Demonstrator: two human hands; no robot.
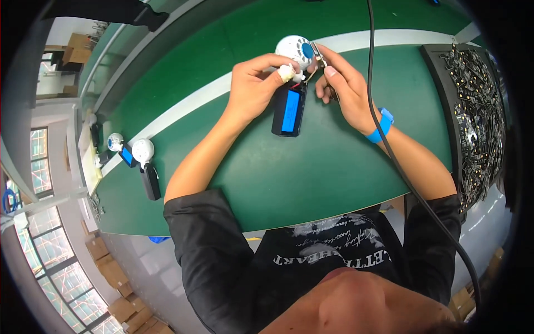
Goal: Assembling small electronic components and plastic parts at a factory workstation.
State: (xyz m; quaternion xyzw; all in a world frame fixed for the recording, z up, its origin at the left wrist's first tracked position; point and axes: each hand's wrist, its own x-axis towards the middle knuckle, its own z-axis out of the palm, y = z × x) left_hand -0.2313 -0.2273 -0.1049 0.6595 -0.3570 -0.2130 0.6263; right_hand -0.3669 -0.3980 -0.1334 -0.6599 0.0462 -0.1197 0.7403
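the left hand (256, 83) is bent in toward a white round unit (289, 49) near the far side of the green tabletop (345, 167), and its thumb and fingers are closed at the unit's lower end. a small white lump (286, 73) is seen at the thumb tip; whether it is pinched or wrapped around the thumb cannot be told. on the face of the unit, a blue disc ringed by dark slots is shown, turned toward the right hand (346, 83). by that hand a slim metal tool (319, 54) is gripped between thumb and fingers, its end held just beside the unit. its exact kind cannot be made out. a blue watch (382, 125) is worn on the right wrist.

just below the unit, a black box (289, 114) with a blue panel is laid on the tabletop, and a thin red wire (295, 86) is seen at its upper end. in front of the right forearm, a black cable (389, 150) is hung.

at the far left, another white unit (143, 150) is set beside a dark box (150, 182). at the right edge, a black tray (443, 83) is filled with small dark parts (477, 111).
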